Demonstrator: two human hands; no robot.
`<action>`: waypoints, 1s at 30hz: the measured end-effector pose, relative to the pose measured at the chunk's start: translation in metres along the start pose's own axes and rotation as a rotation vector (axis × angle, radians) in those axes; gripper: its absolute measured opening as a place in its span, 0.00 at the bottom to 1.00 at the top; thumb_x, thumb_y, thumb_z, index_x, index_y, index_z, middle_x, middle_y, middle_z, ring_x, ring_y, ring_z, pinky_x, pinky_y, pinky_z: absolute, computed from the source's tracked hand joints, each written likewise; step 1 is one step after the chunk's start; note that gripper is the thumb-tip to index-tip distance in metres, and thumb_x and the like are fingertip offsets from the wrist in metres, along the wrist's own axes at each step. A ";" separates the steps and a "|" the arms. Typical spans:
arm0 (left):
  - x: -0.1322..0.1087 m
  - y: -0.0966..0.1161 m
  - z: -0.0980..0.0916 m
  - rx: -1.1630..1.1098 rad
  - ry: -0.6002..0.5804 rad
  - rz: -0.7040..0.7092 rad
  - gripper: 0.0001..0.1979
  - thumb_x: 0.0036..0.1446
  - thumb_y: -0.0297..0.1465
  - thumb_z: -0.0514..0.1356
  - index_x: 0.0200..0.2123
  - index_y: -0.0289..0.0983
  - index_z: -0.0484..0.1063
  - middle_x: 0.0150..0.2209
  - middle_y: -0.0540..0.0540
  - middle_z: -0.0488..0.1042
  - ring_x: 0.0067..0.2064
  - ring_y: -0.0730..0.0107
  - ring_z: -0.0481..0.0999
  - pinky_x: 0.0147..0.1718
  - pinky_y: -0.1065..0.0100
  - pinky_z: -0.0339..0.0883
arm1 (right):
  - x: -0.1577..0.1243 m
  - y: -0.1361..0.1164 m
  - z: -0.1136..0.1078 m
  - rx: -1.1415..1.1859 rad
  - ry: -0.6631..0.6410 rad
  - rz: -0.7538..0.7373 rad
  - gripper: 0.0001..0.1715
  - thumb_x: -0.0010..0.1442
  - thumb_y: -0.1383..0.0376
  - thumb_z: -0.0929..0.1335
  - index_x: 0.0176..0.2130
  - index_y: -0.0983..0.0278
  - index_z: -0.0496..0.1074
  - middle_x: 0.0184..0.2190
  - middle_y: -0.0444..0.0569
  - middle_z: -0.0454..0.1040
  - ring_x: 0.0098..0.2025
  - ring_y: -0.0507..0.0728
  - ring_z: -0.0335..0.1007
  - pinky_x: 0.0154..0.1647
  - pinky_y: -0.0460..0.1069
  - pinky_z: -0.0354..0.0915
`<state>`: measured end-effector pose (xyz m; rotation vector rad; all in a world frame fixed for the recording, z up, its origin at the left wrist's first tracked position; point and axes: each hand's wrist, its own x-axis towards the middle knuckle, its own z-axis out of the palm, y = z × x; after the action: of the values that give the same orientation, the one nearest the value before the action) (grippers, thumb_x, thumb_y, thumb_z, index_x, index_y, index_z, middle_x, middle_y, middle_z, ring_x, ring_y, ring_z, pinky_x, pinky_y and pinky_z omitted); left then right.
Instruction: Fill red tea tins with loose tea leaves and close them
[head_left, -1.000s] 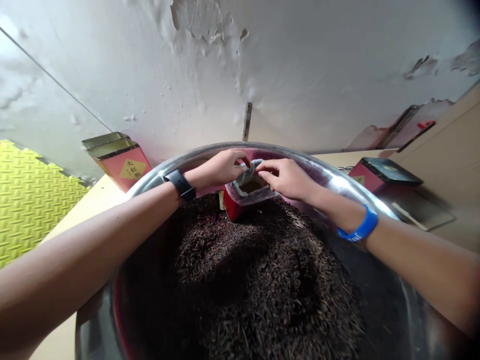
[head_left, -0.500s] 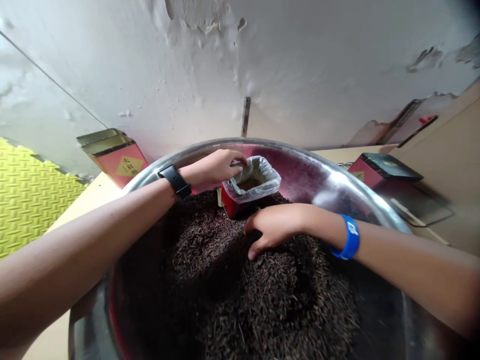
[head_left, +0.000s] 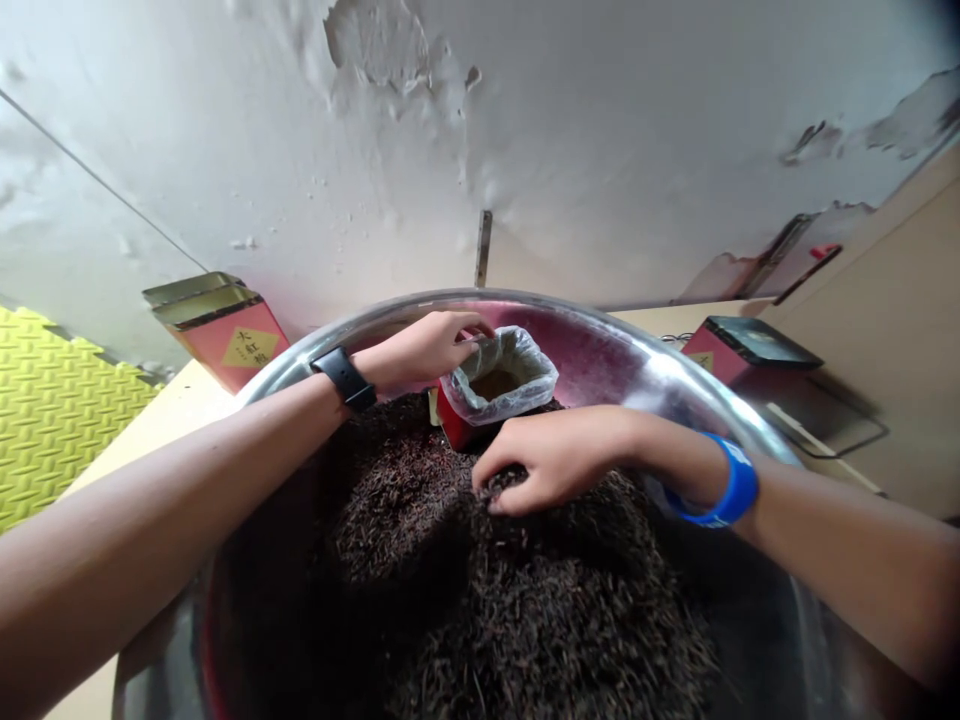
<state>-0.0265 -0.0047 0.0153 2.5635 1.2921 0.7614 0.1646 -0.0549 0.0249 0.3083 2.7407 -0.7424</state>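
My left hand [head_left: 431,348], with a black band at the wrist, is closed on the back left rim of a red tea tin [head_left: 456,428]. A clear plastic liner bag [head_left: 529,398] is folded over the tin's mouth, and some brown contents show inside. The tin stands in dark dry tea leaves [head_left: 570,630], which fill a large metal basin [head_left: 709,385]. Just in front of the tin, my right hand [head_left: 562,455] has its fingers curled around a clump of tea leaves, a little above the heap. A blue band circles that wrist.
An open red tin [head_left: 244,345] with a yellow label stands left of the basin. Another red tin [head_left: 757,350] with a dark top is at the right. Behind the basin rises a peeling wall [head_left: 600,150]. Yellow foam matting [head_left: 60,410] lies at far left.
My right hand has closed around tea leaves and drawn slightly left. My left hand stays on the tin's rim. The whole view has shifted a little.
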 end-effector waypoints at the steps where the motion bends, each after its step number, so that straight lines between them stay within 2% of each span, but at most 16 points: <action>1: 0.001 -0.001 0.001 -0.032 0.004 0.004 0.17 0.55 0.29 0.53 0.48 0.39 0.69 0.44 0.47 0.75 0.42 0.69 0.74 0.42 0.70 0.66 | -0.002 0.001 -0.004 0.000 0.036 -0.011 0.14 0.59 0.62 0.63 0.41 0.66 0.73 0.33 0.46 0.74 0.30 0.50 0.66 0.32 0.45 0.58; 3: 0.002 -0.001 0.002 -0.088 0.005 0.004 0.17 0.55 0.30 0.54 0.49 0.38 0.69 0.44 0.46 0.75 0.42 0.69 0.74 0.41 0.70 0.67 | -0.007 0.004 -0.012 -0.002 0.156 -0.021 0.13 0.60 0.63 0.61 0.39 0.66 0.73 0.33 0.46 0.74 0.32 0.50 0.66 0.34 0.45 0.58; 7: 0.001 0.004 0.002 -0.167 -0.079 0.033 0.18 0.54 0.30 0.55 0.49 0.36 0.69 0.43 0.45 0.76 0.40 0.68 0.75 0.38 0.69 0.67 | -0.008 0.024 -0.023 -0.100 0.655 0.081 0.16 0.62 0.60 0.60 0.41 0.65 0.72 0.38 0.49 0.74 0.39 0.53 0.68 0.41 0.48 0.60; 9: 0.000 0.006 0.001 -0.170 -0.123 0.053 0.17 0.53 0.28 0.55 0.48 0.37 0.71 0.42 0.46 0.76 0.39 0.69 0.75 0.37 0.69 0.67 | -0.005 0.035 -0.023 -0.216 0.758 0.179 0.16 0.61 0.60 0.62 0.43 0.66 0.72 0.40 0.52 0.74 0.41 0.56 0.68 0.41 0.50 0.60; 12: -0.001 0.005 0.002 -0.154 -0.085 0.039 0.18 0.53 0.27 0.54 0.48 0.38 0.72 0.44 0.46 0.76 0.40 0.69 0.74 0.40 0.69 0.67 | -0.002 0.041 -0.020 -0.346 0.707 0.245 0.16 0.57 0.58 0.65 0.40 0.65 0.73 0.40 0.53 0.75 0.41 0.59 0.68 0.40 0.52 0.60; 15: 0.000 0.000 0.003 -0.148 -0.099 0.038 0.17 0.55 0.30 0.55 0.48 0.38 0.71 0.44 0.47 0.76 0.41 0.69 0.74 0.40 0.69 0.67 | 0.000 0.029 -0.015 -0.284 0.816 0.192 0.16 0.60 0.57 0.63 0.40 0.65 0.73 0.39 0.50 0.75 0.40 0.56 0.68 0.41 0.50 0.60; 16: 0.000 -0.001 0.001 -0.139 -0.107 0.041 0.17 0.56 0.31 0.55 0.48 0.39 0.71 0.44 0.47 0.76 0.41 0.69 0.74 0.40 0.69 0.66 | 0.001 0.023 -0.013 -0.225 0.797 0.139 0.16 0.61 0.57 0.62 0.40 0.65 0.73 0.39 0.49 0.75 0.39 0.54 0.68 0.40 0.49 0.60; 18: 0.000 -0.002 -0.004 -0.104 -0.088 0.030 0.16 0.57 0.33 0.54 0.48 0.40 0.72 0.44 0.47 0.76 0.41 0.69 0.74 0.42 0.68 0.66 | 0.004 0.011 -0.007 -0.155 0.608 -0.006 0.18 0.60 0.55 0.63 0.39 0.64 0.73 0.37 0.48 0.75 0.38 0.53 0.68 0.41 0.48 0.61; 20: -0.001 -0.002 -0.016 -0.067 0.001 0.004 0.15 0.57 0.33 0.54 0.45 0.40 0.73 0.43 0.47 0.76 0.41 0.69 0.74 0.42 0.67 0.66 | 0.007 0.001 0.000 -0.152 0.384 -0.131 0.22 0.56 0.50 0.66 0.39 0.64 0.74 0.37 0.49 0.75 0.40 0.55 0.67 0.43 0.49 0.60; 21: -0.001 -0.001 -0.023 -0.053 0.081 -0.008 0.14 0.57 0.33 0.53 0.44 0.39 0.74 0.42 0.46 0.77 0.40 0.69 0.74 0.41 0.67 0.67 | 0.008 -0.002 0.003 -0.152 0.316 -0.167 0.24 0.54 0.48 0.67 0.41 0.64 0.74 0.39 0.50 0.75 0.42 0.56 0.67 0.45 0.49 0.60; 24: 0.003 0.001 -0.050 -0.069 0.430 -0.022 0.14 0.57 0.31 0.51 0.41 0.34 0.74 0.39 0.43 0.77 0.38 0.70 0.75 0.39 0.68 0.68 | 0.009 -0.007 0.007 -0.109 0.280 -0.179 0.28 0.55 0.48 0.66 0.45 0.66 0.72 0.43 0.53 0.73 0.44 0.56 0.66 0.46 0.49 0.60; 26: 0.009 0.003 -0.068 -0.113 0.580 -0.050 0.15 0.57 0.30 0.50 0.41 0.33 0.74 0.38 0.42 0.77 0.37 0.71 0.75 0.37 0.69 0.68 | 0.008 -0.006 0.007 -0.076 0.287 -0.158 0.25 0.57 0.52 0.66 0.46 0.67 0.72 0.44 0.53 0.73 0.42 0.54 0.67 0.44 0.48 0.61; 28: 0.012 0.011 -0.081 -0.130 0.596 -0.092 0.14 0.56 0.28 0.51 0.40 0.34 0.74 0.36 0.42 0.77 0.35 0.71 0.75 0.35 0.69 0.69 | 0.007 -0.003 0.007 -0.056 0.312 -0.137 0.21 0.58 0.54 0.65 0.45 0.67 0.73 0.42 0.51 0.74 0.40 0.53 0.67 0.42 0.47 0.61; 30: 0.003 0.026 -0.091 -0.082 0.538 -0.114 0.13 0.55 0.28 0.52 0.38 0.35 0.75 0.35 0.44 0.77 0.35 0.70 0.75 0.35 0.68 0.69 | 0.006 0.000 0.006 -0.053 0.338 -0.147 0.20 0.58 0.55 0.66 0.44 0.66 0.73 0.41 0.50 0.74 0.40 0.52 0.67 0.41 0.46 0.61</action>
<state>-0.0535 -0.0246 0.1044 2.2735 1.4846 1.5139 0.1601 -0.0572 0.0181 0.2412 3.1252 -0.7083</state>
